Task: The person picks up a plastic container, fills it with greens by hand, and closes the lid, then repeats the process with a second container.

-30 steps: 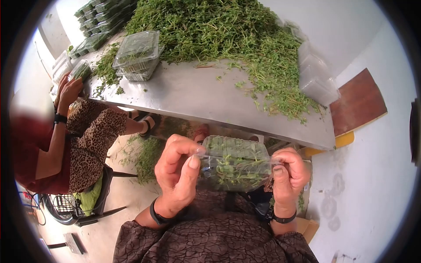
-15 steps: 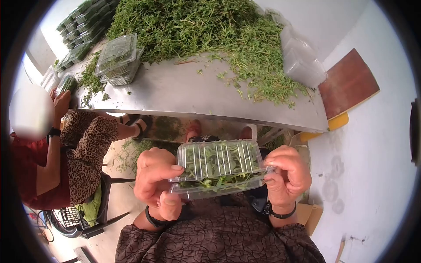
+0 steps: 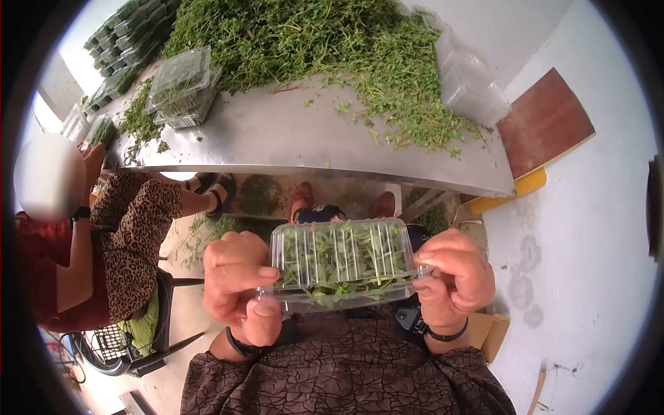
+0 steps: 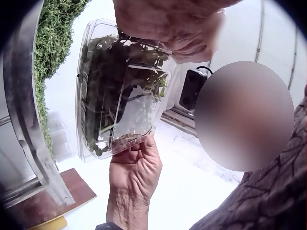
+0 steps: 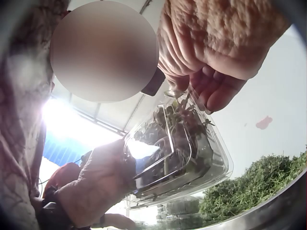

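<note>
A clear plastic clamshell box (image 3: 342, 256) full of leafy green sprigs is held up between both hands, in front of the person's body. My left hand (image 3: 238, 287) pinches its left end at the rims, thumb below and forefinger above. The right hand (image 3: 456, 280) grips the opposite end the same way. Along the side nearest the body, lid and base stand slightly apart, and leaves show in the gap. From below, in the left wrist view, dark greens (image 4: 103, 91) press against the plastic. The right wrist view shows the box (image 5: 192, 158) tilted, with sprigs near its rim.
A metal table (image 3: 277, 138) ahead bears a big heap of greens (image 3: 297, 41). Lidded boxes (image 3: 181, 86) stand on its left, filled boxes (image 3: 131, 34) are stacked behind, and nested clear boxes (image 3: 474, 86) are at right. Another person (image 3: 76, 263) sits at the left.
The box has come lower and tipped so its ribbed lid faces up. The left hand has moved left and down with its end, the lid now nearer the base. Both hands kept their grip.
</note>
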{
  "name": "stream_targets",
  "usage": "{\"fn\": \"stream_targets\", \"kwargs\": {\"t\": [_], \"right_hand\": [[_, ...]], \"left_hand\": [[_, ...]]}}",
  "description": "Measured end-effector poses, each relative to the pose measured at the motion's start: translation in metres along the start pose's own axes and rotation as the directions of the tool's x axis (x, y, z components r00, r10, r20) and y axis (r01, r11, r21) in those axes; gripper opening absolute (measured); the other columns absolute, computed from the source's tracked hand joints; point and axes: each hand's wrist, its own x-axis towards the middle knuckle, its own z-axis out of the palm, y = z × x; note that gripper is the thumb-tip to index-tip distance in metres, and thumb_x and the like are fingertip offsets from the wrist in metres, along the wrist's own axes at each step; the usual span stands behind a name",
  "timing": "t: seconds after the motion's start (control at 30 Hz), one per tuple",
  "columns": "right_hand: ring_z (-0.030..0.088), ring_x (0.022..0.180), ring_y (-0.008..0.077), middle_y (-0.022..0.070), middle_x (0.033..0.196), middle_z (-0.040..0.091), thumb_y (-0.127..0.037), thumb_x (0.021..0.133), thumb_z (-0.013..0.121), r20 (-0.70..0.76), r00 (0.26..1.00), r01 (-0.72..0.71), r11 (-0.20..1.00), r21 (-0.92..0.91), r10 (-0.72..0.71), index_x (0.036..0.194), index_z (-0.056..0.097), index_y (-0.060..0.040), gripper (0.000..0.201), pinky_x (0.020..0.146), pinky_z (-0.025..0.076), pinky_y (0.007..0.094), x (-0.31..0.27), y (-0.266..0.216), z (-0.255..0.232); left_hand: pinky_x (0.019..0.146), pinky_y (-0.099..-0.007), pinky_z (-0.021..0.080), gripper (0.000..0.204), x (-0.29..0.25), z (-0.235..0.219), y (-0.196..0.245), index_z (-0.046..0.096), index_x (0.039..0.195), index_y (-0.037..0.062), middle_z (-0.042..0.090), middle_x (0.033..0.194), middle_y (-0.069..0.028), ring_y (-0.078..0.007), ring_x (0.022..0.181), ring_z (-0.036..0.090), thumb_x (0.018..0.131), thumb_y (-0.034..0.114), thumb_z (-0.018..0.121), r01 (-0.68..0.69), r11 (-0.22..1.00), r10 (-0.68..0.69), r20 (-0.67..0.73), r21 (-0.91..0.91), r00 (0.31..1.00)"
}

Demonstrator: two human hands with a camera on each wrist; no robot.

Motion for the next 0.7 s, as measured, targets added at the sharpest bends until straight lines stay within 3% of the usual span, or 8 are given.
{"fn": "stream_targets", "kwargs": {"t": [0.43,0.7], "right_hand": [[0.055,0.052,0.0196,0.0111,0.072,0.061,-0.02,0.078,0.075,0.007,0.999,0.041,0.998,-0.05,-0.041,0.086,0.062,-0.0012,0.024,0.044,0.041,0.0268,0.002,-0.006,0.002],[0.055,0.051,0.019,0.0102,0.071,0.061,-0.018,0.078,0.074,0.042,0.998,0.047,0.998,-0.05,-0.045,0.085,0.06,-0.0033,0.022,0.044,0.041,0.0265,0.004,-0.013,0.003]], "left_hand": [[0.061,-0.0321,0.039,0.016,-0.001,-0.007,0.006,0.059,0.086,0.0025,0.049,0.081,-0.0068,-0.0181,0.069,0.048,0.083,0.018,0.063,0.075,0.996,-0.075,0.005,-0.055,0.997],[0.061,-0.0319,0.038,0.017,-0.002,-0.008,0.009,0.058,0.084,0.0021,0.048,0.081,-0.0069,-0.018,0.068,0.047,0.083,0.018,0.064,0.085,0.988,-0.088,-0.02,-0.13,0.996]]}}
